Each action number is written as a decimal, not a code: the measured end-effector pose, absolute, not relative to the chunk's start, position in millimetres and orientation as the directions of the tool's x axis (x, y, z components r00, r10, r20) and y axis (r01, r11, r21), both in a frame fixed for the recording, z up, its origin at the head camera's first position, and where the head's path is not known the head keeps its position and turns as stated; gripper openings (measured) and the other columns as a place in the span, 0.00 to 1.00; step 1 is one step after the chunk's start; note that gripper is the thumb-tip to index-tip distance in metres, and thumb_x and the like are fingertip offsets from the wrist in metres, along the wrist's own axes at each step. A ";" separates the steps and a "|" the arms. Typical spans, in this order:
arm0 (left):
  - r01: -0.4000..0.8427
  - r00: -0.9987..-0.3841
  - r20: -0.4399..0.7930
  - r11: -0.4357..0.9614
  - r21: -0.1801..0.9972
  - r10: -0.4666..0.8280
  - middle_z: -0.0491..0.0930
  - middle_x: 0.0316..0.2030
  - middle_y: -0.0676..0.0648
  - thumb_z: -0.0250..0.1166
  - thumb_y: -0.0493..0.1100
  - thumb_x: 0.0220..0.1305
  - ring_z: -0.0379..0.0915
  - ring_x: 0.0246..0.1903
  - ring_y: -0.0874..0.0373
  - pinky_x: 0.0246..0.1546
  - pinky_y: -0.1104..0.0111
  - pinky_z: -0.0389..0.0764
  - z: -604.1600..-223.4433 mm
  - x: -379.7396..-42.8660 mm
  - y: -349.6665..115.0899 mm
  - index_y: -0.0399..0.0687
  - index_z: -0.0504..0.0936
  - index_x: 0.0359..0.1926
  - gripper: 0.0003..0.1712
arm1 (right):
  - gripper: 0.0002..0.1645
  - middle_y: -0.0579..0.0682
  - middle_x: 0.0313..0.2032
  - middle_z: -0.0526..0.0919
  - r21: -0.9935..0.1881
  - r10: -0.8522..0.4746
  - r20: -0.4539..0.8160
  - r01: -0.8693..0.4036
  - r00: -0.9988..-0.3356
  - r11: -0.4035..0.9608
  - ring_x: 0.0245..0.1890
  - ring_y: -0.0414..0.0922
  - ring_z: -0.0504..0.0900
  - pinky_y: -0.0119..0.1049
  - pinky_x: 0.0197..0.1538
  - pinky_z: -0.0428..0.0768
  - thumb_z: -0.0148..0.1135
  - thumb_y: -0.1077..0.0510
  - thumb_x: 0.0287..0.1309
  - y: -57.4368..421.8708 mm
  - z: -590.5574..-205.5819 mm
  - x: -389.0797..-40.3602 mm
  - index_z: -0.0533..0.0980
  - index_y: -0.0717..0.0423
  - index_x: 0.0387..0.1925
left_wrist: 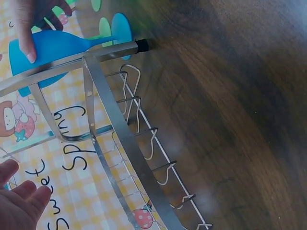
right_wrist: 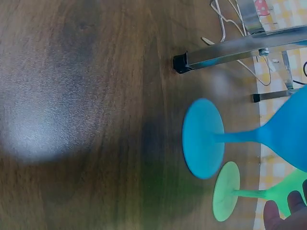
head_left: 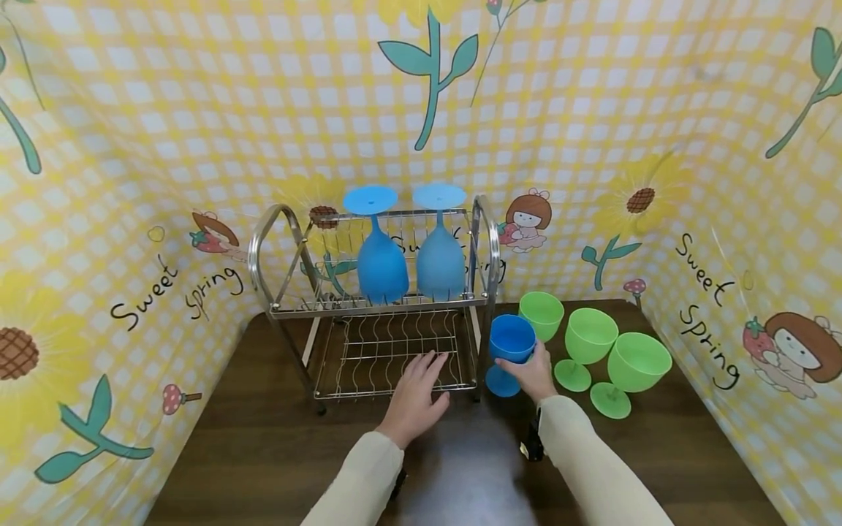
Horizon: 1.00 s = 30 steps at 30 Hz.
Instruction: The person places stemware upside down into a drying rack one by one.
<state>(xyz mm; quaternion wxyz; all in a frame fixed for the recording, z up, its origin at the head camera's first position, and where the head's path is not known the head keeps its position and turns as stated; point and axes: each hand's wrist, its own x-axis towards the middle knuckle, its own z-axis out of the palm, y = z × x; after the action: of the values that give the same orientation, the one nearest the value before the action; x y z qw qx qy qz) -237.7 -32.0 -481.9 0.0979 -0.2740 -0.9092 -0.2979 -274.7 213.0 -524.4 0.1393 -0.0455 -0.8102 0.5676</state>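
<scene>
My right hand (head_left: 534, 371) grips the bowl of a blue plastic goblet (head_left: 511, 336), which stands upright on the table beside the dish rack's right legs. In the left wrist view the thumb lies along the goblet's bowl (left_wrist: 62, 43); the right wrist view shows its round foot (right_wrist: 203, 139). My left hand (head_left: 416, 394), fingers spread and holding nothing, hovers before the lower tier of the metal dish rack (head_left: 381, 310). On the upper tier two goblets stand upside down, a blue one (head_left: 383, 267) and a paler blue one (head_left: 441, 263).
Three green goblets (head_left: 541, 314) (head_left: 590, 336) (head_left: 638, 361) stand upright at the right, close by the right hand. The dark wooden table (head_left: 263, 453) runs up to a yellow checked cloth (head_left: 566, 131) that hangs around the back and sides.
</scene>
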 end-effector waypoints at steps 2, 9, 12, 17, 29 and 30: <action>0.550 -0.835 0.333 0.673 0.494 0.438 0.63 0.65 0.35 0.61 0.42 0.61 0.56 0.65 0.34 0.60 0.41 0.61 -480.7 -236.9 -32.8 0.42 0.65 0.68 0.34 | 0.46 0.71 0.56 0.71 -0.934 0.224 0.171 -0.085 -0.960 0.346 0.56 0.65 0.70 0.61 0.58 0.67 0.72 0.62 0.47 211.3 -523.4 -274.6 0.57 0.72 0.63; 0.557 -0.831 0.316 0.681 0.476 0.459 0.63 0.65 0.35 0.62 0.42 0.62 0.56 0.65 0.34 0.60 0.41 0.62 -478.9 -236.9 -34.0 0.43 0.65 0.68 0.34 | 0.52 0.71 0.59 0.61 -0.953 0.214 0.062 0.006 -0.975 0.302 0.59 0.66 0.64 0.62 0.59 0.65 0.70 0.58 0.50 207.6 -522.7 -264.6 0.49 0.71 0.66; 0.570 -0.821 0.312 0.686 0.451 0.478 0.64 0.65 0.35 0.62 0.43 0.62 0.56 0.65 0.35 0.60 0.42 0.62 -478.3 -237.0 -34.2 0.43 0.64 0.69 0.35 | 0.52 0.72 0.60 0.61 -0.960 0.215 0.064 -0.001 -0.975 0.280 0.59 0.67 0.65 0.62 0.58 0.66 0.70 0.59 0.50 208.5 -521.6 -257.6 0.48 0.71 0.66; 0.582 -0.813 0.307 0.680 0.446 0.494 0.64 0.65 0.36 0.62 0.43 0.62 0.56 0.65 0.35 0.60 0.43 0.62 -475.2 -236.4 -33.8 0.45 0.64 0.69 0.35 | 0.52 0.72 0.61 0.60 -0.967 0.212 0.072 -0.017 -0.975 0.253 0.60 0.67 0.63 0.63 0.59 0.65 0.69 0.60 0.51 210.1 -518.6 -245.0 0.46 0.70 0.67; 0.635 -0.772 0.386 0.604 0.481 0.505 0.65 0.65 0.39 0.63 0.44 0.61 0.61 0.64 0.43 0.59 0.47 0.66 -459.2 -227.8 -39.6 0.44 0.66 0.68 0.34 | 0.54 0.70 0.59 0.62 -0.959 0.337 0.240 -0.167 -0.910 0.230 0.58 0.65 0.64 0.63 0.58 0.64 0.73 0.65 0.43 178.3 -526.4 -205.7 0.50 0.72 0.66; 0.637 -0.770 0.389 0.597 0.487 0.505 0.65 0.65 0.39 0.63 0.45 0.61 0.61 0.64 0.42 0.59 0.46 0.66 -457.2 -226.5 -41.1 0.44 0.66 0.67 0.34 | 0.53 0.70 0.59 0.63 -0.954 0.336 0.252 -0.174 -0.908 0.244 0.57 0.65 0.65 0.63 0.57 0.65 0.74 0.65 0.43 173.9 -527.5 -202.7 0.51 0.72 0.66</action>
<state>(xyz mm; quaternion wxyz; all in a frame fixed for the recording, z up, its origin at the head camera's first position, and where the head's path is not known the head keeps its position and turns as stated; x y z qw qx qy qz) -226.5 -41.1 -457.2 0.1057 -0.3219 -0.8873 -0.3129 -202.7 173.9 -527.5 0.2082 -0.0531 -0.7607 0.6125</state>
